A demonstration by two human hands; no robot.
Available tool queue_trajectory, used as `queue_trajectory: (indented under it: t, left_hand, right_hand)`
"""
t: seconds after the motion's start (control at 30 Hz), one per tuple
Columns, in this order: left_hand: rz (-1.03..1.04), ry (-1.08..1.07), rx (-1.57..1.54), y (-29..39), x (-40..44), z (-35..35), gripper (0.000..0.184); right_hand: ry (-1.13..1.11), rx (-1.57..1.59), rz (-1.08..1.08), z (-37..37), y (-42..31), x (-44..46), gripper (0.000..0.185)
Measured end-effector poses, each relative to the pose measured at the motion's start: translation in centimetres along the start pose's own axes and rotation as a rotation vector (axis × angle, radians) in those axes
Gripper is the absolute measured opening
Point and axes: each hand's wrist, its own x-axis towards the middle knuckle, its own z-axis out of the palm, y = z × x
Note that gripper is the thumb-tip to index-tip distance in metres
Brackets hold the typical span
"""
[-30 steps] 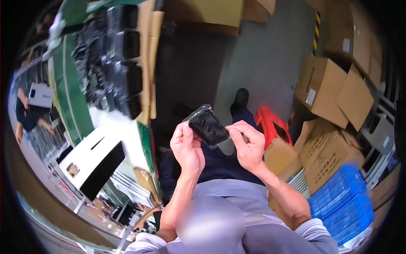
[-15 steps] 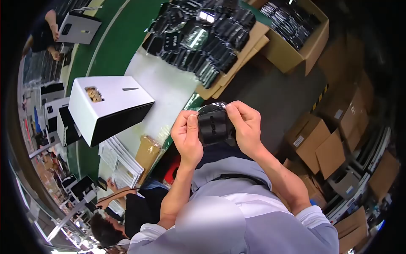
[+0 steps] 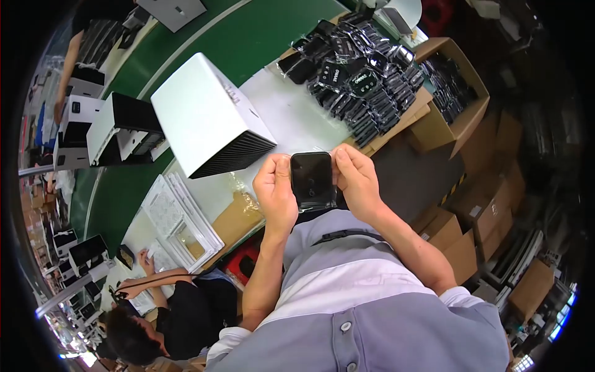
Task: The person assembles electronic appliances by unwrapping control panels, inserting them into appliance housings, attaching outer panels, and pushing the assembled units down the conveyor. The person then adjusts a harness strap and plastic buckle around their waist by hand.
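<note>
In front of my waist, a black rounded-corner plastic panel (image 3: 312,180) in clear film is held upright between both hands. Its glossy face is towards me, with a small pale mark low on it. My left hand (image 3: 274,189) pinches the left edge, thumb on the near side. Gripping the opposite edge is my right hand (image 3: 356,180), fingers curled behind. Beyond them, a heap of similar film-wrapped black pieces (image 3: 362,80) lies on cardboard on the white worktop (image 3: 279,111). A large white housing with a black ribbed side (image 3: 211,118) stands left of the heap.
An open carton (image 3: 462,118) with more black pieces stands right of the heap. White frames (image 3: 183,217) are stacked left of my hands, by brown cardboard (image 3: 235,217). A seated co-worker (image 3: 180,316) is at lower left. More housings stand along the green conveyor (image 3: 186,37).
The panel in my hands has turned from a ridged, lettered face to a smooth glossy one. My view has shifted, and a ribbed side now shows on the near white housing.
</note>
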Motion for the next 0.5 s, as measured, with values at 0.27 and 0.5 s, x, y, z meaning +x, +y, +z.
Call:
queue_trajectory:
  t: [0.27,0.5]
  left_hand:
    - [-0.048,0.062,-0.162,0.7,1.0,-2.4,0.024]
    - [-0.256,0.046,-0.398,-1.5,1.7,-0.3,0.027]
  right_hand:
    - [-0.282,-0.167,0.002,1.5,-0.8,0.7,0.029]
    - [-0.343,0.156,0.221,-0.9,-0.9,2.3,0.024]
